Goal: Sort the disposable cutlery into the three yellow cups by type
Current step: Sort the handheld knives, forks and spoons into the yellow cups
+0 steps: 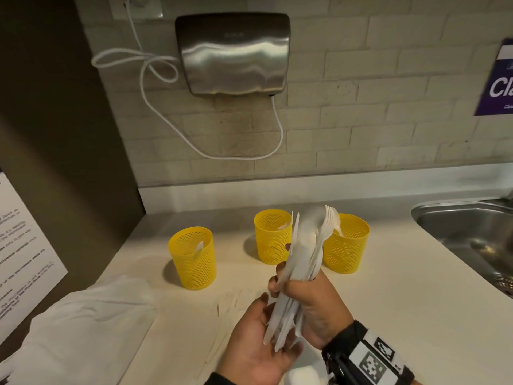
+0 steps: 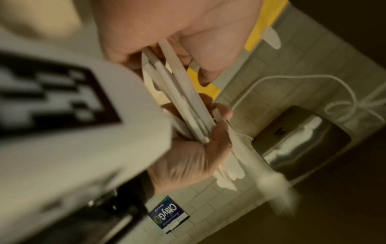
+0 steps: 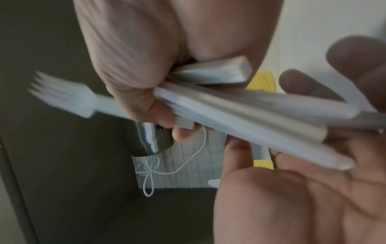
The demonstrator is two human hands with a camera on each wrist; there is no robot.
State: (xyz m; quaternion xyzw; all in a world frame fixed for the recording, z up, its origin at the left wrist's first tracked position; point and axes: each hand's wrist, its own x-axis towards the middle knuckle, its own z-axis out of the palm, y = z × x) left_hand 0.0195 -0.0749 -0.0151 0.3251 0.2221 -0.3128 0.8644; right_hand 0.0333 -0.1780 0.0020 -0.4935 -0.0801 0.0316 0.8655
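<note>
R hand (image 1: 311, 298): gripping a bundle of white plastic cutlery (image 1: 302, 259) round its middle, fingers curled tight, utensil heads (forks, spoons, knife blades) pointing up and fanning slightly, handle ends sticking out below the fist

L hand (image 1: 258, 340): lying palm-up under the bundle, fingers relaxed & straight, handle ends touching the palm; not clasping anything

Wrist band w/ black-and-white marker (image 1: 372, 357): sitting on R wrist

Loose cutlery (image 1: 236, 298): a few white pcs lying flat on the countertop (image 1: 388, 301) just left of the hands, faint, types hard to tell

Yellow cups, 3, perforated, all standing upright on the counter behind the hands:
- left cup (image 1: 193, 262): holding one white pc, looks like a spoon
- middle cup (image 1: 270, 237): showing a white pc inside, type unclear
- right cup (image 1: 347, 245): partly hidden by the bundle, showing a white pc at the rim

White cloth (image 1: 83, 323): lying crumpled at counter's left edge

Steel sink (image 1: 472, 232): sitting at far right

Hand dryer (image 1: 233, 54): hanging on tiled wall above the cups, white cable (image 1: 155, 65) looping beside it
</note>
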